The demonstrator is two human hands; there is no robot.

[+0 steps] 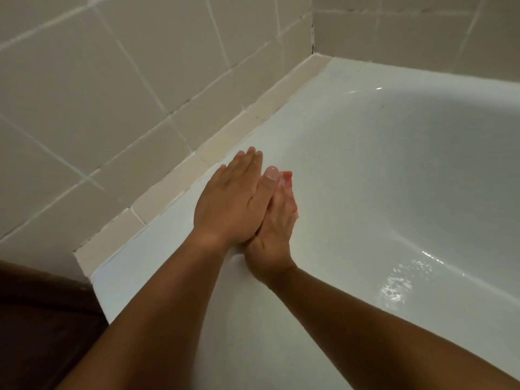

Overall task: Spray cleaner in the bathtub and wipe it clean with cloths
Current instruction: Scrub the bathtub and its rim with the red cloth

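The white bathtub (351, 170) fills the right and lower part of the head view, with wet glints on its inner slope at the lower right. My left hand (228, 201) and my right hand (277, 229) are held together above the tub's wide rim, palm against palm, fingers straight. The left hand lies on top and partly covers the right. Wet, reddish fingertips of the right hand show past the left thumb. No cloth or spray bottle is in view.
Beige tiled walls (118, 80) meet in a corner at the upper right, with a narrow tile ledge (180, 178) along the tub's rim. A dark surface (36, 319) lies at the lower left, beside the tub's end.
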